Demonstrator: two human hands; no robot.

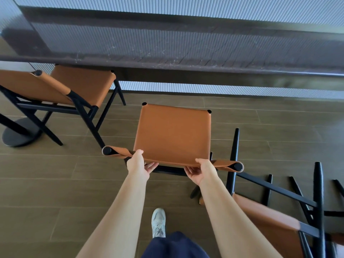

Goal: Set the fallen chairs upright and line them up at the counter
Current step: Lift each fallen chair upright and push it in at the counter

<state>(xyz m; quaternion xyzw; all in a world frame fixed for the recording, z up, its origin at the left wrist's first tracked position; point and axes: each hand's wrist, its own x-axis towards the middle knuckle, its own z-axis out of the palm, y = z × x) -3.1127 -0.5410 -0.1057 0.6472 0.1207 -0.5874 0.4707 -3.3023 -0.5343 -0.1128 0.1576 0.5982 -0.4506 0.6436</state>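
An upright chair (173, 133) with a tan leather seat and black frame stands in front of me, a short way back from the dark counter (186, 43). My left hand (138, 164) and my right hand (200, 171) both grip the top of its leather backrest, thumbs on top and fingers curled underneath. A second chair (78, 84) stands upright at the left, its seat tucked under the counter edge. At the lower right a third chair (279, 211) lies fallen on the floor, black legs pointing up and away.
A round black pedestal base (18, 133) sits on the floor at far left. A ribbed panel (204, 88) runs under the counter. My shoe (158, 222) is on the wood-look floor just behind the held chair. The fallen chair's legs lie close to my right arm.
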